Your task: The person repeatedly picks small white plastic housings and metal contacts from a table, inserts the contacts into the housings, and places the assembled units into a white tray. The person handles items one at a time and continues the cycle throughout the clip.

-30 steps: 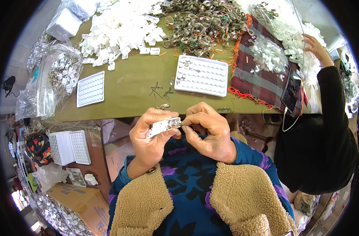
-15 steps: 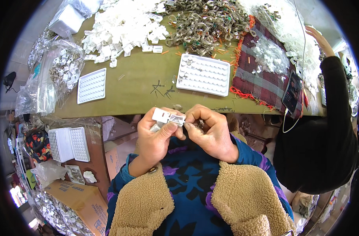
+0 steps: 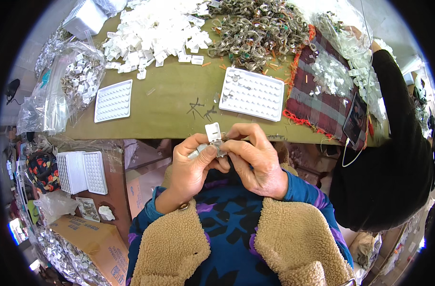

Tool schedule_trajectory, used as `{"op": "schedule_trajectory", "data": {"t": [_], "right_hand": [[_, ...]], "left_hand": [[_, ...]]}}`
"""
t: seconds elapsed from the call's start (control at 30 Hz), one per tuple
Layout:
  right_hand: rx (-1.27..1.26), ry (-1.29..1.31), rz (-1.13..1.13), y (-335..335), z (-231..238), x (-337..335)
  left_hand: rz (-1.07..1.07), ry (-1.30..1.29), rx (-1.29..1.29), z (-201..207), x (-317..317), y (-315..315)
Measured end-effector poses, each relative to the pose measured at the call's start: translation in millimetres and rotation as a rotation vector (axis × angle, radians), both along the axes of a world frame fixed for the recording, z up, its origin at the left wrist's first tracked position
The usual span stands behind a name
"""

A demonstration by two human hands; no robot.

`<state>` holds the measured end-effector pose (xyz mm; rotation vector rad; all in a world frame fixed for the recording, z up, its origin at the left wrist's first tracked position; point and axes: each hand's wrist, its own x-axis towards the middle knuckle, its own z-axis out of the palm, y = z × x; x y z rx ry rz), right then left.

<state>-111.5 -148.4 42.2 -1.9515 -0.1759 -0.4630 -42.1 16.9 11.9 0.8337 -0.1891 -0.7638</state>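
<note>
Just off the table's near edge, my left hand (image 3: 191,167) is closed round a small white plastic case (image 3: 212,132). The case's lid stands up, and its clear-looking lower part sits between my thumb and fingers. A second pale piece seems to lie in the same hand, partly covered by the fingers. My right hand (image 3: 258,159) is closed against the case's right side, fingertips pinched together. Whatever those fingertips hold is too small and hidden to make out.
On the green table (image 3: 165,107) lie white plastic cases (image 3: 155,35) and a heap of coiled grey cables (image 3: 258,33). Two white dimpled trays (image 3: 253,95) rest nearer me. At right are a plaid cloth (image 3: 317,88), a phone (image 3: 354,117) and another person's dark sleeve (image 3: 394,81).
The white case's lid has swung from lying flat to standing up. My right fingers have shifted onto the case. At right, the other person's arm has reached lower and further left.
</note>
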Motion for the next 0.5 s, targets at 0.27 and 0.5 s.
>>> {"op": "schedule_trajectory", "data": {"t": [0.27,0.5], "right_hand": [[-0.038,-0.071,0.022,-5.4,-5.1,5.4],[-0.146,0.041,-0.052,-7.4,-1.3,13.1]], "left_hand": [[0.005,0.063,0.066,-9.0,-2.4,-5.1],[-0.054,-0.035,0.245,-8.0,3.6,-5.9]]}}
